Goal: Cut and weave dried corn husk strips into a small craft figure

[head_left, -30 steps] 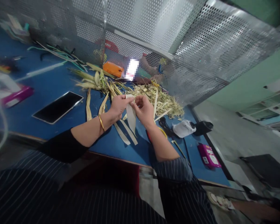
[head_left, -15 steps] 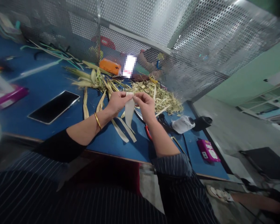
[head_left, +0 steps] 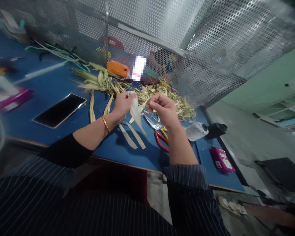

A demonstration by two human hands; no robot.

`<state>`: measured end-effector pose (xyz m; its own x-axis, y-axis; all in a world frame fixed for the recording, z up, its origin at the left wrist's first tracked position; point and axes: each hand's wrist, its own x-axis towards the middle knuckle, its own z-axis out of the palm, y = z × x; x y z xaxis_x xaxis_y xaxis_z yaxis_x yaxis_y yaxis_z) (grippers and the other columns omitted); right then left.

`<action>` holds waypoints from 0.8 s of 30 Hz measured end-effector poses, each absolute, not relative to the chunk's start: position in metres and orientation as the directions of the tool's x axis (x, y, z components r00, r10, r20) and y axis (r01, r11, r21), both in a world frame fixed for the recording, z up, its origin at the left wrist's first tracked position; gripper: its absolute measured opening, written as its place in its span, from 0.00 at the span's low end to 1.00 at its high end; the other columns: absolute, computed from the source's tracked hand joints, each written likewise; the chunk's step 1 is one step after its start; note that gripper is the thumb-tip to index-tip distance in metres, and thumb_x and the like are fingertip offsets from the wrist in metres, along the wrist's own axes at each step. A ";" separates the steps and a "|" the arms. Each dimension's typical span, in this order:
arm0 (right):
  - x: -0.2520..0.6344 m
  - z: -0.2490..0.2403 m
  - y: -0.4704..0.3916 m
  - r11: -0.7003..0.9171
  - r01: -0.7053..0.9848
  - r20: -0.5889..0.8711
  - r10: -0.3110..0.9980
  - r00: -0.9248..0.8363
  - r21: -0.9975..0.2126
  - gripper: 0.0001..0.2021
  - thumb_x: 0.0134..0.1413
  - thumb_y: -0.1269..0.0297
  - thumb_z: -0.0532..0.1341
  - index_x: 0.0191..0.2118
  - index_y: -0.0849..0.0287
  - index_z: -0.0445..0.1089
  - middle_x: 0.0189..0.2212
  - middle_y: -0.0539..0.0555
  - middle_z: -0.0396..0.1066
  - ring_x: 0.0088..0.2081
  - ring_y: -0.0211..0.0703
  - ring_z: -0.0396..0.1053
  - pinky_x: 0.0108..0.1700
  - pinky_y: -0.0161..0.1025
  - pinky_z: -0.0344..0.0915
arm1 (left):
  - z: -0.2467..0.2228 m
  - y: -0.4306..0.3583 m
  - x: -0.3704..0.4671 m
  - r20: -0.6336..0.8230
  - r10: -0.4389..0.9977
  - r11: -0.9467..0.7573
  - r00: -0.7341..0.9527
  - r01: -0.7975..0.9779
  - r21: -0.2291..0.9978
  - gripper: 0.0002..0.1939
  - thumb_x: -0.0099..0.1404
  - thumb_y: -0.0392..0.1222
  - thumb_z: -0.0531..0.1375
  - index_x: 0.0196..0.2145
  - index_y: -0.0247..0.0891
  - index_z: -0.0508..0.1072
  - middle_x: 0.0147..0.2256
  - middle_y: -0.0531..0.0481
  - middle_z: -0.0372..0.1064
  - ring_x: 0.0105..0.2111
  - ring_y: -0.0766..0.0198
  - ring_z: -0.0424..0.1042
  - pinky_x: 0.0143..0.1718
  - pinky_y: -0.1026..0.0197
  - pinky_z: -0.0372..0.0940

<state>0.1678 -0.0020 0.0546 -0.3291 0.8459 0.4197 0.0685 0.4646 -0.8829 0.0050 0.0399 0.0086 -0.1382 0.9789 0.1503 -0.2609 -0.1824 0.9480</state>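
My left hand (head_left: 123,105) pinches the top of a pale, dried husk piece (head_left: 136,113), which hangs with its narrow tip down over the blue table (head_left: 147,156). To its right, my right hand (head_left: 163,107) is closed, its thumb and fingers pinching a thin strip at the husk's side. Scissors with red handles (head_left: 161,141) lie below my right hand, blades toward the husk. Two pale strips (head_left: 130,137) rest on the table below my left hand. Behind both hands is a heap of shredded husk (head_left: 184,106), with longer husks (head_left: 95,82) left of it.
A dark phone (head_left: 59,110) lies at the left, near a magenta packet (head_left: 16,99). An orange packet (head_left: 117,68) and a lit screen (head_left: 138,68) stand at the back before a perforated metal screen. At the right are a white bundle (head_left: 197,131) and a purple packet (head_left: 222,159).
My right hand has moved right, away from my left hand, drawing a thin strip out sideways. The husk piece has twisted, and more of the scissors shows.
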 end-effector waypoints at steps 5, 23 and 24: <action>0.244 0.073 -0.004 0.398 -0.014 0.283 0.626 -0.727 -0.917 0.20 0.44 0.47 0.67 0.18 0.55 0.64 0.11 0.47 0.59 0.14 0.35 0.59 0.19 0.37 0.59 | 0.009 0.051 0.000 0.043 0.972 -0.114 -0.230 -0.302 0.946 0.10 0.63 0.37 0.60 0.23 0.35 0.69 0.17 0.57 0.58 0.16 0.73 0.53 0.17 0.68 0.47; 0.277 0.048 0.054 0.361 0.668 0.730 0.539 0.420 -0.651 0.08 0.52 0.58 0.61 0.32 0.56 0.67 0.30 0.51 0.68 0.36 0.43 0.70 0.46 0.49 0.67 | 0.014 0.030 0.007 0.096 0.991 -0.116 -0.092 -0.245 0.962 0.11 0.53 0.39 0.68 0.21 0.35 0.69 0.20 0.55 0.64 0.20 0.72 0.60 0.21 0.68 0.54; 0.271 0.044 0.054 0.272 0.737 0.716 0.582 0.386 -0.619 0.08 0.49 0.58 0.63 0.31 0.58 0.68 0.31 0.52 0.69 0.38 0.44 0.69 0.48 0.50 0.66 | 0.015 0.027 0.009 0.099 0.992 -0.114 -0.072 -0.252 0.961 0.12 0.52 0.38 0.68 0.21 0.35 0.68 0.20 0.56 0.63 0.19 0.72 0.60 0.20 0.68 0.54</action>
